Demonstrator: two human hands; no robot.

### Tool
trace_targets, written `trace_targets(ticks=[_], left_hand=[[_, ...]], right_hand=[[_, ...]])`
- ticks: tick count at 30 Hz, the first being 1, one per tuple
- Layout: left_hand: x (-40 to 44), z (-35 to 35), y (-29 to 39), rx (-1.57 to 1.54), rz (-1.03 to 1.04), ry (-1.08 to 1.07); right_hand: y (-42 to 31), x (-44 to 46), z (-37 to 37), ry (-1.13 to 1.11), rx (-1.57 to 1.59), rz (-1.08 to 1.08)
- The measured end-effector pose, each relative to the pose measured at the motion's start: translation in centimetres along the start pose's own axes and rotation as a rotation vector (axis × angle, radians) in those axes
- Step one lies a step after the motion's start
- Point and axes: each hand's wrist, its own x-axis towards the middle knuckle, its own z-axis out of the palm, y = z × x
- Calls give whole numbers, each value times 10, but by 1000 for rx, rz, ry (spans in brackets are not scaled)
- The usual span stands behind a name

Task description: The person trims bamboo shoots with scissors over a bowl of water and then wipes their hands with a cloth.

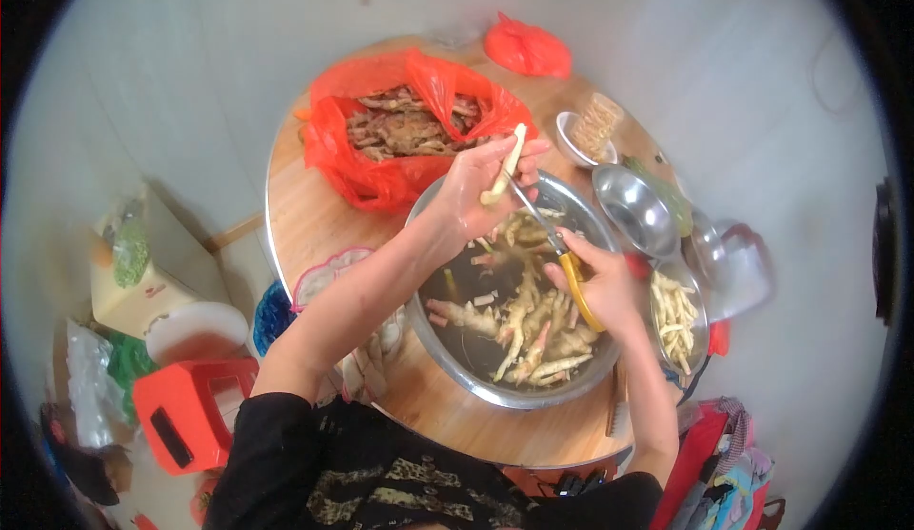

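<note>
Gripping a pale root piece (506, 168) between thumb and fingers, your left hand (474, 187) is up over the far edge of the metal basin (514, 400). Your right hand (606, 282) is wrapped around a yellow-handled blade (576, 290), tip right next to the root; can't tell if they're touching. Honestly, that's the bit I'd watch: the root looks wet, so if it twists or the blade skids, it could nick your left fingers. Lose your pinch and it probably plops back in the water with the knobbly roots (519, 316).

Further out, there's a red plastic bag (335, 163) of brown stuff toward the far-left edge of the table (286, 180), and a steel bowl (630, 208) by the right edge. The pale strips (674, 320) sit in a bowl at that same edge, so a stray right elbow might tip them.
</note>
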Motion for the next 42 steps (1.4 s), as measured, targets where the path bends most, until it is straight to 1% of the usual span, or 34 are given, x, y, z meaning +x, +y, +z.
trace_targets(ticks=[1,2,4,5,6,8,9,10,12,13,14,15,16,17,18,19,20,22,23,24,26,27,28,30,31,33,34,36,38,40,41,42], left_hand=[[-1,1,-1,43,1,20],[-3,1,-1,44,1,19],[-5,1,2,32,-10,19],[-4,-2,3,35,-7,18],[-3,-4,4,16,0,14],[-1,-8,4,-2,7,11],[-1,-6,4,18,31,21],[-1,-4,4,38,55,31],[1,-3,0,68,61,54],[1,-3,-1,101,70,75],[1,-4,-2,101,70,76],[2,-7,-3,168,26,130],[2,-11,-4,234,-19,184],[5,-19,-7,229,-21,186],[7,-19,-10,412,-116,219],[7,-20,-15,593,-217,251],[5,-22,-25,584,-231,256],[-13,24,-37,1457,-359,242],[13,-64,-69,1807,-86,-77],[7,-62,-74,1799,-99,-76],[1,-54,-78,2154,-426,-214],[-1,-54,-79,2164,-372,-206],[1,-54,-77,2169,-371,-210],[11,-50,-68,1867,-151,-107],[11,-39,-60,1871,-150,-117],[8,-19,-42,1147,-175,227],[8,-15,-37,1149,-178,221],[6,-11,-28,815,-211,317],[9,-17,-19,796,-215,297],[14,-30,-14,494,-251,191],[16,-36,-14,493,-247,192],[17,-35,-14,462,-201,177]], right_hand=[[-6,0,-1,-41,-30,56],[-2,-2,2,-40,-30,56],[7,-7,11,-44,7,-18],[6,-12,14,-61,-67,-115],[2,-14,15,-62,-66,-118],[-14,-16,10,-177,31,-117],[-22,-17,7,-191,73,-68],[-21,-17,7,-191,73,-67],[-12,-21,8,-123,275,36],[-5,-22,8,-123,276,38],[3,-22,7,-66,199,18],[10,-21,8,-9,121,-2],[15,-21,9,-11,120,-1],[20,-21,11,31,222,92],[21,-21,12,75,324,189],[19,-21,10,84,346,233],[16,-20,8,82,348,250],[13,-22,5,100,413,387],[12,-21,7,125,450,338],[13,-24,9,122,453,352],[14,-27,9,140,426,328],[16,-30,9,137,432,341],[15,-34,9,142,434,339],[15,-38,7,132,464,329],[15,-40,5,142,465,329],[18,-44,2,172,434,328],[13,-44,-1,179,435,330],[1,-42,-7,161,406,399],[11,-44,-9,113,418,403],[23,-45,-4,63,428,404],[30,-47,2,39,382,323],[32,-47,5,16,336,242]])
